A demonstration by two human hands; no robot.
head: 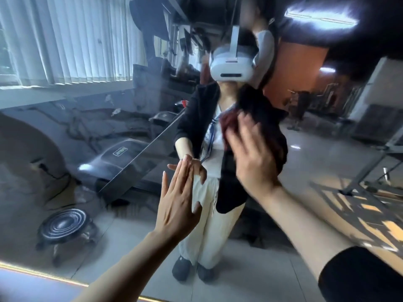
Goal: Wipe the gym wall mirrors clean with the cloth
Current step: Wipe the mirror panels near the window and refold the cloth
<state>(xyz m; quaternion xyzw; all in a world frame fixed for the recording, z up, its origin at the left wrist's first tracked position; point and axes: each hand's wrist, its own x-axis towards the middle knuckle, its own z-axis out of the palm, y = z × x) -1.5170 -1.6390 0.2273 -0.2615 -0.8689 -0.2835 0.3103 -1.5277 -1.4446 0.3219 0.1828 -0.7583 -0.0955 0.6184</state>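
Both your hands meet the mirror (72,131): left hand (176,205) flat, fingers straight on the glass; right hand (250,153) presses the dark cloth (268,125) against it, fingers spread

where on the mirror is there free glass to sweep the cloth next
Free glass lies left of the left hand on the mirror, out toward the blinds' reflection, and right of the cloth. The middle is crowded: the right hand presses the cloth there, beside the left fingertips.
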